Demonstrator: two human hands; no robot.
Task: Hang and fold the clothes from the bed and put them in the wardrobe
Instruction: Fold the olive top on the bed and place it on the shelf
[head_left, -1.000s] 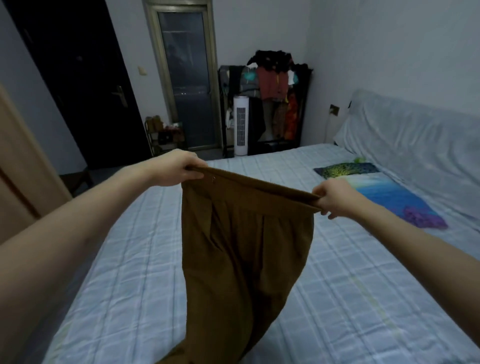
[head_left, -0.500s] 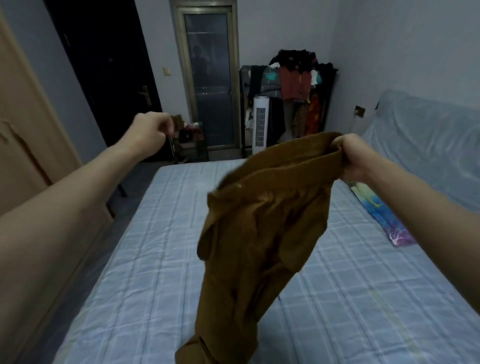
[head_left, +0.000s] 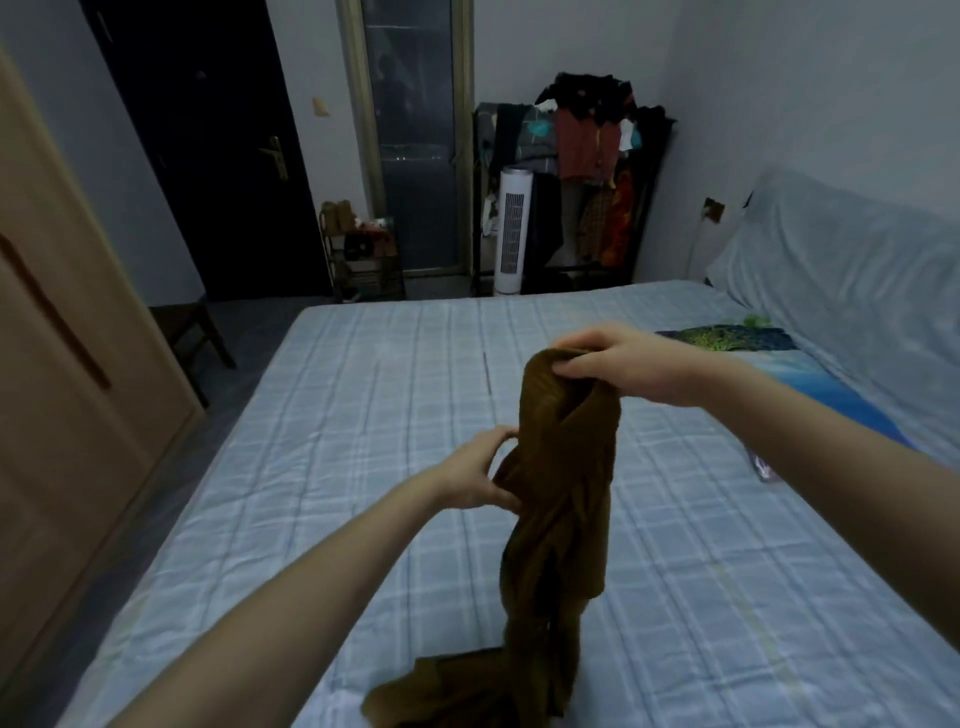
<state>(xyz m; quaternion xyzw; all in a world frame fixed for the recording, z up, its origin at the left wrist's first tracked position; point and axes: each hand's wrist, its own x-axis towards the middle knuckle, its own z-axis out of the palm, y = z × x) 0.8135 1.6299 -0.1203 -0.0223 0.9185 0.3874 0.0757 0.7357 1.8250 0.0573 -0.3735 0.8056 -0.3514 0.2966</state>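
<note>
Head view: brown trousers (head_left: 563, 493) are held up over the bed (head_left: 363, 441), bunched and twisted into a hanging column, with the lower end pooled on the bed's checked sheet at its near edge. The top of the trousers is gripped by the right hand (head_left: 605, 358), fingers curled over the folded waistband. Lower down, the left hand (head_left: 480, 475) is closed around the trousers' left side, thumb and fingers pinching the cloth. A colourful cloth (head_left: 769, 358) lies flat on the bed's right side.

Dim room — dark door (head_left: 208, 156), tower fan (head_left: 511, 228), grey walls (head_left: 810, 93).
</note>
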